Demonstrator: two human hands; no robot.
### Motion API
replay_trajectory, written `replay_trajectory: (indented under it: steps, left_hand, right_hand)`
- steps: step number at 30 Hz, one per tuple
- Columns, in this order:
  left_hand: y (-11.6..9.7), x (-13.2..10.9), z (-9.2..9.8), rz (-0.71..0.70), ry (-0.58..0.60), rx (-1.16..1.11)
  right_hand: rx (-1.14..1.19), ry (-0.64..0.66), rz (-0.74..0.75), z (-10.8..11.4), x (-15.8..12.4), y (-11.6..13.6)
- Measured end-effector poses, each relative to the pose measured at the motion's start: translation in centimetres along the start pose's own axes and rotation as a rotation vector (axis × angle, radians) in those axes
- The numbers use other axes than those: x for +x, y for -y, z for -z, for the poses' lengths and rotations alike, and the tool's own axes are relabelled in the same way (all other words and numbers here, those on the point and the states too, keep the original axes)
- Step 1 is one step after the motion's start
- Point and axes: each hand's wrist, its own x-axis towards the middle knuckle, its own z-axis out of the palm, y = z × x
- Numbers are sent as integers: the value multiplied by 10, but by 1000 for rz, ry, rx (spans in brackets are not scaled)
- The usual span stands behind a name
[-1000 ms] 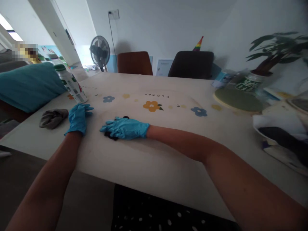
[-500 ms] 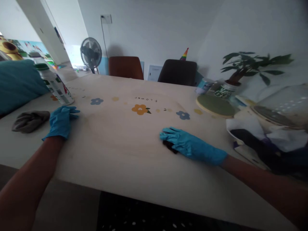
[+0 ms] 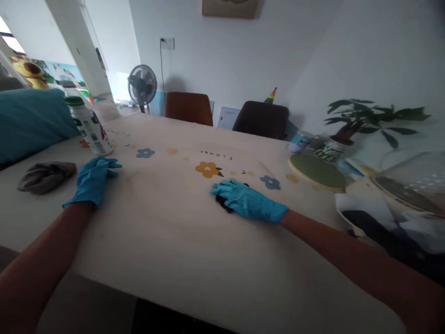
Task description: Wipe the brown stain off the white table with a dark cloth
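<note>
Both hands wear blue gloves. My right hand (image 3: 245,199) presses a small black pad (image 3: 224,204) flat on the white table (image 3: 167,232), just in front of the orange printed flower; most of the pad is hidden beneath the palm and fingers. On the left side of the table rests my left hand (image 3: 93,181), its fingers apart and nothing in it. A crumpled grey cloth (image 3: 47,177) lies to the left of that hand, not touching it. Behind it stands a white bottle with a green cap (image 3: 91,130).
At the right are a round green mat (image 3: 317,170), a potted plant (image 3: 330,149), a blue-and-white canister (image 3: 299,141) and a heap with a clear cover (image 3: 410,185). Two chairs, brown (image 3: 188,108) and black (image 3: 261,119), stand behind the table, with a fan (image 3: 142,86) beyond.
My right hand has slid left and slightly away from me with the black pad under it. My left hand stays at the same place on the table. The camera view has tilted up a little.
</note>
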Motion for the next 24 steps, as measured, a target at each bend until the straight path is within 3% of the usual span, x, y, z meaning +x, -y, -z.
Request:
replay_trajectory:
  steps: [9, 16, 20, 24]
  left_hand:
    - [7, 5, -4, -19, -17, -7]
    - [14, 8, 0, -42, 23, 31]
    - [23, 18, 6, -42, 62, 84]
    - [26, 23, 8, -28, 76, 70]
  right_hand:
    - [-10, 47, 282, -21, 182, 38]
    - [-181, -12, 165, -53, 318, 89]
    - [-201, -117, 62, -66, 358, 103]
    - [-171, -142, 100, -63, 348, 88]
